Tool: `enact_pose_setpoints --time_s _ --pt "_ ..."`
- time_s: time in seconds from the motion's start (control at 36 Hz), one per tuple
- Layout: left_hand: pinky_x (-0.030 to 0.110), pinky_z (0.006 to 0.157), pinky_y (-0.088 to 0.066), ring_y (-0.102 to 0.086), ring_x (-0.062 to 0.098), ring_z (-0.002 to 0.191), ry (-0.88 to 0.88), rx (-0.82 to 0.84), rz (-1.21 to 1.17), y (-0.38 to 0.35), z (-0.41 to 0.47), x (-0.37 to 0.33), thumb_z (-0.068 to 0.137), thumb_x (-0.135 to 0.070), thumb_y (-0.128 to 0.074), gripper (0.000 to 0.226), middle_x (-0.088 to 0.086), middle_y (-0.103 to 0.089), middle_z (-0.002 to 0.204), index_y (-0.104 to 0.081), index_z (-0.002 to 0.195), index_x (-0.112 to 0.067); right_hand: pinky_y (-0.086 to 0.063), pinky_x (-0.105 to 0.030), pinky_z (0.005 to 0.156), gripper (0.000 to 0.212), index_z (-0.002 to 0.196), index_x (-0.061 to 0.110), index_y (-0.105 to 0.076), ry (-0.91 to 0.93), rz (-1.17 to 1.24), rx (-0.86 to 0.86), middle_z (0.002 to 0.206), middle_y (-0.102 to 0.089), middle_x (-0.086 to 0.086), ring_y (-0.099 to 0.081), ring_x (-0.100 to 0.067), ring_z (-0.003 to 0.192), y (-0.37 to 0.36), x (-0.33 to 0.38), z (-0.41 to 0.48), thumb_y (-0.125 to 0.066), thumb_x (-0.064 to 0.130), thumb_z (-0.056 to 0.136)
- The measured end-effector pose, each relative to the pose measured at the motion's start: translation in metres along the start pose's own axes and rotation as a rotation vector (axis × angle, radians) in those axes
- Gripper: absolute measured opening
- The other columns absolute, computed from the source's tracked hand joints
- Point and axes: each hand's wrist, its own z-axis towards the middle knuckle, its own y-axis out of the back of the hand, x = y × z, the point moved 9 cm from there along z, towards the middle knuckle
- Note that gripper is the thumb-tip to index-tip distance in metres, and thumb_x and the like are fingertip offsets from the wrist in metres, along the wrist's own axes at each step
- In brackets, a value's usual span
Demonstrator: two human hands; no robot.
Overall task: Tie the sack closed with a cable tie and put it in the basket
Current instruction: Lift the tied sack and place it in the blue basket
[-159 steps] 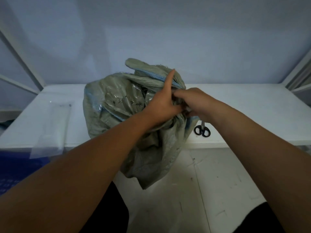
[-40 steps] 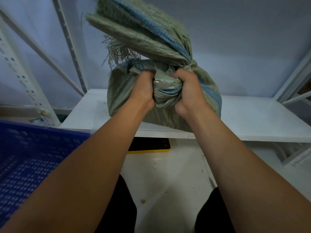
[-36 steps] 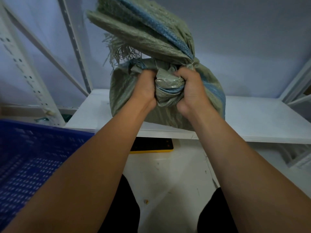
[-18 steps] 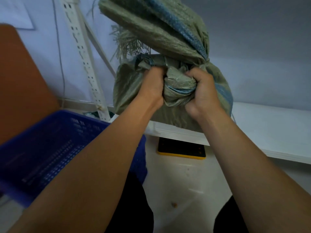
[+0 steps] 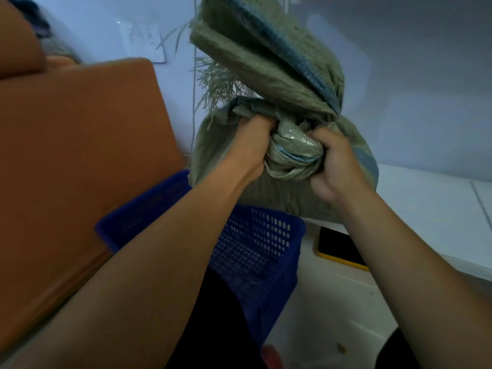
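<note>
One broad orange-brown panel [image 5: 80,155] fills the left; right of it a grey-green, blue-striped woven sack [image 5: 266,75] is held aloft above the far rim of a blue perforated plastic basket [image 5: 255,249]. Left hand [image 5: 250,147] and right hand [image 5: 338,166] each clench bunched fabric on its near side.

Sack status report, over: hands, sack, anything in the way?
Both left hand and right hand gripping sack. Held in air over blue basket far rim, not in yet. Path down looks clear.
</note>
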Motion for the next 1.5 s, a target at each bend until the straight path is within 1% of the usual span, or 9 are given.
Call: enact_pose_setpoints --time_s 0.33,0.42,0.67,0.78,0.92,1.11,1.22,1.33,1.5 --pt "0.055 0.088 -0.059 -0.070 0.040 0.102 -0.105 -0.197 0.140 0.095 -0.017 -0.042 0.085 0.008 -0.049 0.037 0.032 -0.069 0.111 -0.059 0.120 0.016 -0.056 -0.042 0.092 0.060 0.132 -0.015 -0.051 -0.069 -0.071 0.077 0.114 -0.066 -0.021 -0.066 -0.031 0.105 -0.049 -0.073 0.011 -0.061 0.009 0.079" --pt "0.042 0.072 -0.063 -0.072 0.024 0.078 -0.112 -0.225 0.154 0.111 -0.022 -0.050 0.085 0.010 -0.047 0.032 0.020 -0.069 0.089 -0.060 0.114 0.015 -0.057 -0.039 0.093 0.050 0.131 -0.009 -0.057 -0.088 -0.073 0.095 0.118 -0.070 -0.017 -0.068 -0.028 0.109 -0.057 -0.088 0.014 -0.059 0.007 0.084" --pt "0.024 0.055 -0.043 -0.050 0.010 0.050 -0.136 -0.385 0.256 0.160 -0.018 -0.057 0.085 0.011 -0.043 0.031 -0.006 -0.050 0.049 -0.047 0.063 -0.011 -0.055 -0.042 0.100 0.038 0.136 0.002 -0.060 -0.191 -0.067 0.137 0.128 -0.070 -0.014 -0.067 -0.029 0.118 -0.077 -0.136 0.018 -0.058 0.012 0.099" --pt "0.023 0.053 -0.049 -0.059 0.016 0.060 -0.072 -0.416 0.309 0.181 -0.017 -0.047 0.089 0.007 -0.043 0.023 0.004 -0.059 0.066 -0.057 0.076 -0.006 -0.059 -0.043 0.093 0.036 0.133 0.010 -0.064 -0.284 -0.136 0.125 0.123 -0.073 -0.010 -0.070 -0.027 0.114 -0.076 -0.161 0.018 -0.061 0.021 0.099" --pt "0.020 0.046 -0.051 -0.067 0.022 0.081 0.244 -0.342 0.600 0.212 -0.010 -0.001 0.100 -0.013 -0.048 0.035 0.017 -0.069 0.114 -0.057 0.129 0.004 -0.063 -0.050 0.082 0.032 0.123 0.024 -0.068 -0.475 -0.396 0.050 0.113 -0.076 -0.006 -0.073 -0.027 0.102 -0.052 -0.199 0.015 -0.066 0.036 0.093" --pt "0.053 0.098 -0.048 -0.065 0.031 0.109 0.986 0.072 1.289 0.246 -0.049 0.068 0.101 -0.041 -0.052 0.043 0.013 -0.066 0.118 -0.050 0.135 -0.015 -0.058 -0.041 0.088 0.048 0.132 0.008 -0.063 -0.734 -0.602 -0.112 0.114 -0.071 -0.013 -0.068 -0.031 0.099 0.006 -0.248 0.003 -0.074 0.025 0.088" --pt "0.055 0.103 -0.048 -0.064 0.028 0.107 0.907 0.037 1.295 0.249 -0.040 0.061 0.099 -0.044 -0.059 0.064 0.011 -0.063 0.123 -0.037 0.153 -0.017 -0.058 -0.038 0.080 0.047 0.130 0.000 -0.062 -0.708 -0.640 -0.115 0.119 -0.069 -0.015 -0.067 -0.032 0.097 0.011 -0.252 0.006 -0.076 0.013 0.087" --pt "0.051 0.106 -0.047 -0.062 0.026 0.108 0.822 0.060 1.250 0.238 -0.029 0.065 0.099 -0.046 -0.057 0.055 0.008 -0.064 0.121 -0.049 0.142 -0.013 -0.052 -0.029 0.060 0.026 0.114 0.002 -0.068 -0.636 -0.663 -0.110 0.091 -0.068 -0.008 -0.063 -0.021 0.077 0.009 -0.251 0.011 -0.073 0.007 0.089" --pt "0.033 0.088 -0.039 -0.054 0.021 0.110 0.668 0.110 1.156 0.208 -0.018 0.069 0.104 -0.055 -0.041 0.055 0.007 -0.055 0.122 -0.046 0.145 -0.018 -0.058 -0.050 0.084 0.006 0.090 0.010 -0.071 -0.410 -0.786 -0.009 0.095 -0.073 -0.018 -0.071 -0.032 0.088 -0.008 -0.242 0.021 -0.066 0.007 0.089"
